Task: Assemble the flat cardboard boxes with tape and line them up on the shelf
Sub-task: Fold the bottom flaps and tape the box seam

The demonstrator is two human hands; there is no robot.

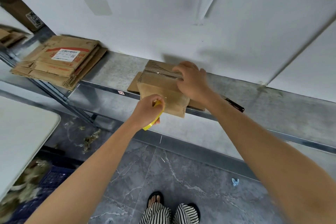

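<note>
1. The box (161, 90) stands at the centre of the frame on the shelf (112, 71), on top of a flat sheet (133, 85), with its near corner overhanging the shelf edge.
2. The tape (154, 116), a yellow roll, is gripped in the left hand (148, 110), whose fingers are curled round it against the near face of the box.
3. The right hand (192, 80) is laid over the top of the box with its fingers loosely bent; the flaps are pressed down and nothing is enclosed.
4. The step in hand is judged to be the taping of the seam. The flaps are best pressed edge to edge before the strip is drawn across.
5. The roll should be pulled taut and low along the cardboard, and the strip rubbed down so that no bubbles are left.
6. The strip should be carried over both ends onto the side faces.
7. The overhang is a risk: the box may tip off if it is pulled too hard.
8. A stack (58, 62) of flat boxes waits at the upper left, so most of the task is judged undone.
</note>
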